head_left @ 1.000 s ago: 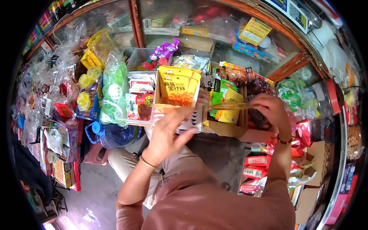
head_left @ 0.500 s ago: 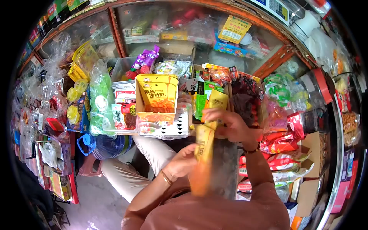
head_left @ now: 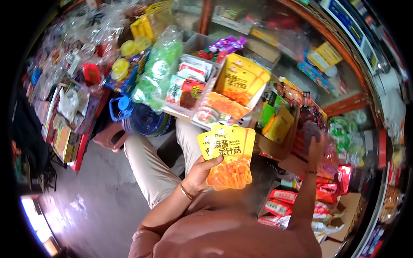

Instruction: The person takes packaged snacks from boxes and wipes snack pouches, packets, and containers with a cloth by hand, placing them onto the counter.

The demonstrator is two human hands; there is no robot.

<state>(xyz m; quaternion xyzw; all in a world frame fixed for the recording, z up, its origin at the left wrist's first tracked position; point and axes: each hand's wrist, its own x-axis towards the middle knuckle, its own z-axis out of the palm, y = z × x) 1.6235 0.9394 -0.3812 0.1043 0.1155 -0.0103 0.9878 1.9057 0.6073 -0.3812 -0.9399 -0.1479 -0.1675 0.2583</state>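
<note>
In my left hand [head_left: 200, 172] are a few yellow enoki mushroom snack packets [head_left: 229, 159], fanned slightly, with the thumb across their front. They are held upright over my lap. My right hand [head_left: 317, 148] reaches out to the right, over dark-wrapped snacks [head_left: 312, 129] in a box. Its fingers are blurred among the wrappers, so its grip is unclear. More yellow packets of the same kind [head_left: 243, 79] stand in an open display box ahead. Right of that box, a carton holds green and yellow packets [head_left: 278, 122].
A clear bin [head_left: 185, 112] with red and white packets stands left of the display box. A blue water jug [head_left: 144, 122] sits by my knee. Red snack bags [head_left: 279, 206] lie at my right. Behind the goods runs a wood-framed glass cabinet [head_left: 206, 17].
The view has turned, shifting the goods rightward. My right hand has left the yellow packets and moved right to the dark-wrapped snacks. My left hand now holds the packets face-on and fanned.
</note>
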